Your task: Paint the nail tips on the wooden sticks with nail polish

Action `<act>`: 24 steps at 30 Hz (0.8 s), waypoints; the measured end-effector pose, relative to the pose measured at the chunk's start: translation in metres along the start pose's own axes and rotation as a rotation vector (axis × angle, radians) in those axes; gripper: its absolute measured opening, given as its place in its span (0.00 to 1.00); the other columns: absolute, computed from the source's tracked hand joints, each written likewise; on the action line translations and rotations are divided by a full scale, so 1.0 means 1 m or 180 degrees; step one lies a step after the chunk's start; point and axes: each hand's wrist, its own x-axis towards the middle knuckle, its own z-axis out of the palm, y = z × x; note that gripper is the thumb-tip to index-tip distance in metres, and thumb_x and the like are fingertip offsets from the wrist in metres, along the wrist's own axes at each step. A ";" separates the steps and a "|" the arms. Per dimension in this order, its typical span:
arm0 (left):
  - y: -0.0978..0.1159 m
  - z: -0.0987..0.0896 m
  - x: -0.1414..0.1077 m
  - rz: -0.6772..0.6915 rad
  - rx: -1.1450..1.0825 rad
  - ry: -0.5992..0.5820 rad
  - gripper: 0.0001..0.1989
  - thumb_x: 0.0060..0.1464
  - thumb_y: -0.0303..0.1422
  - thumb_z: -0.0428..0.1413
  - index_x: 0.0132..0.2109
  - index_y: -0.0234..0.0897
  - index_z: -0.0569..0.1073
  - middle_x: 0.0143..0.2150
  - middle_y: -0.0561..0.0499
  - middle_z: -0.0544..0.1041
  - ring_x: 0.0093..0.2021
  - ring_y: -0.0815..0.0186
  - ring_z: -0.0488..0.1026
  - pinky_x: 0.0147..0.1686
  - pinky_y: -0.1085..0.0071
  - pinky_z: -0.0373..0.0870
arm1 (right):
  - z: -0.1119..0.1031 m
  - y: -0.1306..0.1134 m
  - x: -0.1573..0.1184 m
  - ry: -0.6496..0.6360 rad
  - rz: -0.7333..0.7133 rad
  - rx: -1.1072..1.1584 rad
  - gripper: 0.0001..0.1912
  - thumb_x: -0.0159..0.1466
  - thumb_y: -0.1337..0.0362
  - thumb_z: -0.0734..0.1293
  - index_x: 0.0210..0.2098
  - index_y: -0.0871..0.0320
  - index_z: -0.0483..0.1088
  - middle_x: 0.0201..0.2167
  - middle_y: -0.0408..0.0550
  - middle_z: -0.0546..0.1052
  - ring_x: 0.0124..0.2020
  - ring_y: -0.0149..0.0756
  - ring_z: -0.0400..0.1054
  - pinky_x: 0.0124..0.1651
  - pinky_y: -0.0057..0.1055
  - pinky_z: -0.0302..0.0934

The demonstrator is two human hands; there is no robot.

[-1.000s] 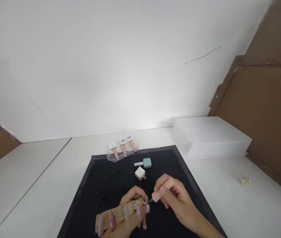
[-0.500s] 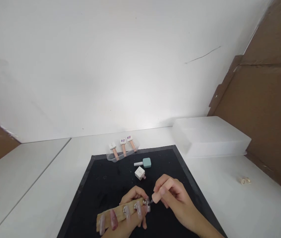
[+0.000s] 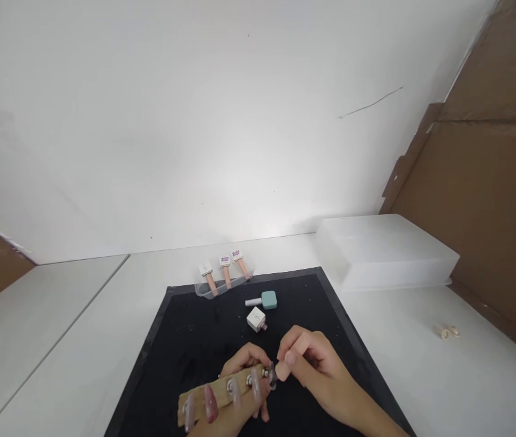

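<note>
My left hand (image 3: 245, 358) is wrapped round a wooden strip (image 3: 198, 402) that carries several false nails on small metal mounts. One nail (image 3: 210, 404) is darker pink; the others are pale and translucent. At the strip's right end, a clear nail (image 3: 273, 375) stands by my left fingertips. My right hand (image 3: 319, 370) pinches a peach-coloured brush cap (image 3: 293, 357), its lower end close to that clear nail. The brush tip is hard to make out. Beyond my hands, an open white square bottle (image 3: 256, 318) lies on the black mat (image 3: 185, 340).
A mint-green bottle (image 3: 269, 300) with a white cap lies on the mat. Behind it, a clear tray (image 3: 206, 294) holds three white bottles with peach caps. A translucent box (image 3: 390, 255) and small cream rings (image 3: 444, 333) are on the right.
My right hand has shifted slightly left, and the cap it holds is nearer to the clear nail at the strip's end. My left hand has barely moved.
</note>
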 end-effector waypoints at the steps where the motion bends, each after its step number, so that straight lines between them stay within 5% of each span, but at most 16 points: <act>1: 0.001 0.001 0.000 0.0001 -0.0033 0.0070 0.19 0.42 0.43 0.62 0.33 0.36 0.64 0.21 0.58 0.70 0.13 0.75 0.68 0.12 0.83 0.57 | 0.000 0.000 0.000 -0.0025 0.0001 -0.0029 0.17 0.65 0.58 0.62 0.23 0.58 0.70 0.27 0.45 0.72 0.23 0.28 0.63 0.25 0.26 0.55; 8: 0.004 0.002 -0.003 0.0028 -0.0118 0.0032 0.20 0.41 0.44 0.63 0.33 0.36 0.64 0.23 0.57 0.71 0.13 0.76 0.67 0.13 0.83 0.57 | 0.000 0.012 -0.002 0.0374 -0.0005 0.0225 0.15 0.66 0.59 0.61 0.26 0.57 0.70 0.30 0.44 0.70 0.20 0.24 0.59 0.22 0.25 0.51; 14: 0.017 0.010 -0.007 0.0005 0.0130 0.0249 0.19 0.42 0.44 0.63 0.33 0.36 0.66 0.21 0.58 0.69 0.15 0.76 0.67 0.14 0.83 0.56 | 0.000 0.001 -0.002 -0.0030 -0.0040 -0.0107 0.17 0.66 0.58 0.61 0.23 0.58 0.69 0.26 0.45 0.72 0.24 0.28 0.64 0.26 0.25 0.55; 24: 0.014 0.007 -0.008 0.0107 0.0241 0.0230 0.14 0.48 0.39 0.60 0.35 0.36 0.65 0.24 0.58 0.71 0.15 0.78 0.68 0.15 0.83 0.57 | 0.000 0.003 0.001 0.0108 -0.0193 -0.0244 0.14 0.65 0.63 0.61 0.24 0.58 0.69 0.27 0.44 0.72 0.23 0.27 0.63 0.25 0.24 0.54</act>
